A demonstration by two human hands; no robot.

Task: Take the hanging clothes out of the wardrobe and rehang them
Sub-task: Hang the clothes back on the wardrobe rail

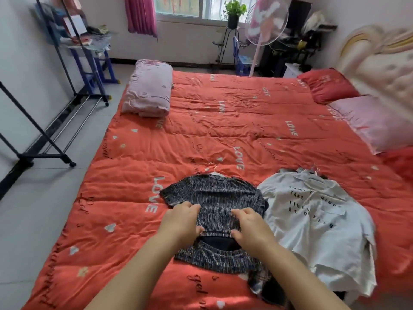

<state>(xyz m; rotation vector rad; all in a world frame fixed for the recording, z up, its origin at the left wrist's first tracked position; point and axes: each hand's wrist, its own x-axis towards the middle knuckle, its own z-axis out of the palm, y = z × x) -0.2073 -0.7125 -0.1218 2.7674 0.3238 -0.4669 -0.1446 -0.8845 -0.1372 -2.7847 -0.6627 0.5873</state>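
One bed [223, 130], left hand [181, 222] and right hand [250, 229] pinching one dark top [214, 198], one white shirt [312, 220] lying beside it, two hangers [213, 167] [315, 168] poking out

Red-orange quilted bedcover [223, 135]: word "LOVE" in white block capitals, repeated from near left edge to far right corner, turned various ways. Dark cursive script lines also on bedcover, along left edge and near edge; not legible. White fabric shirt with chest pocket [317, 222], near right part of bedcover: black capitals in four lines, "SOME T…", "TAKE … HING", "TIME", "BE P…"; folds break rest.
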